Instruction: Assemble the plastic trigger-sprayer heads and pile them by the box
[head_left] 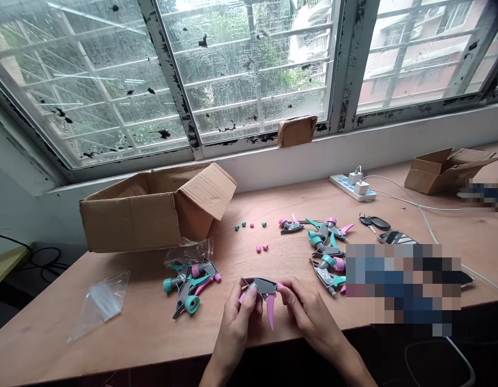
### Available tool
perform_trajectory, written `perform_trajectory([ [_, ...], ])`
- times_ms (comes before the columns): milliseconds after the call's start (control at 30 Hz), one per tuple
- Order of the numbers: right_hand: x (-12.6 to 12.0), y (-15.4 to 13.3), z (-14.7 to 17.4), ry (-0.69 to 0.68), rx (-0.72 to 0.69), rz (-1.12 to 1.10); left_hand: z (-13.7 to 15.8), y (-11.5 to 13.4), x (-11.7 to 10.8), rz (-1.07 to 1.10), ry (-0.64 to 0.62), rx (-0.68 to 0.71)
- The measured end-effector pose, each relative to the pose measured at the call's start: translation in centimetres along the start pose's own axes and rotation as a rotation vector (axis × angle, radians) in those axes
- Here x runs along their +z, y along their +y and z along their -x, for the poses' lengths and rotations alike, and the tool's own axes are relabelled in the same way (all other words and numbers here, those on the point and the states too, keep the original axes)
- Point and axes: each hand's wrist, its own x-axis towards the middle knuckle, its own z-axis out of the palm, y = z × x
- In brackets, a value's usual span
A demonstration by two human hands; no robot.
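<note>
My left hand (236,317) is closed around a grey trigger spray head (262,286) with a pink trigger hanging down, held above the table's front edge. At its right end, my right hand (307,306) pinches the small pink nozzle (279,287) between thumb and fingers. Part of the spray head is hidden by the left fingers. To the left lies a pile of grey, green and pink spray heads (190,285). More spray heads (324,242) lie to the right. Loose pink nozzle caps (261,248) and green caps (244,224) are scattered beyond my hands.
An open cardboard box (131,223) stands at the back left, a clear plastic bag (101,301) in front of it. A power strip (353,188), keys (373,221), a phone (396,237) and a smaller box (428,172) are on the right. A blurred patch covers part of the right side.
</note>
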Motion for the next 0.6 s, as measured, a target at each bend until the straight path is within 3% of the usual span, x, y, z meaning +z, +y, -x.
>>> perform_trajectory([
  [400, 0.27, -0.12, 0.26, 0.047, 0.048, -0.171, -0.17, -0.32, -0.18, 0.096, 0.026, -0.022],
  [600, 0.23, -0.37, 0.12, 0.032, 0.033, -0.089, -0.34, -0.66, -0.2, 0.161, 0.05, -0.054],
])
